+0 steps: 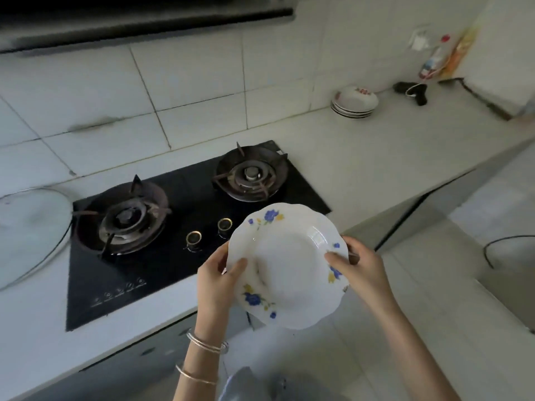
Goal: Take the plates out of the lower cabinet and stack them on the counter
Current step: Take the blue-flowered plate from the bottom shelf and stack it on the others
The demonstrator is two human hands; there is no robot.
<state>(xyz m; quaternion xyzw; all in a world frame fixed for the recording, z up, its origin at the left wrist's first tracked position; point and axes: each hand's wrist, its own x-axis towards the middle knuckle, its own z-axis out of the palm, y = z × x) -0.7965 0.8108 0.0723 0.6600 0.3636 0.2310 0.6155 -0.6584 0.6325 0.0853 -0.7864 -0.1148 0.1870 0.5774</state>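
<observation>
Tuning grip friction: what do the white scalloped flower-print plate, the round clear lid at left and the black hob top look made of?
White scalloped flower-print plate: glazed ceramic or opal glass, glossy; highlights on its well.
Round clear lid: probably glass with thin metal rim; counter shows through.
Black hob top: likely tempered glass, smooth, faint sheen.

A white scalloped plate [289, 264] with blue and yellow flowers, tilted, gripped at opposite rims by left hand [215, 280] and right hand [363, 266]; a stack of plates [354, 103] sits far back on the counter [376, 160]
</observation>
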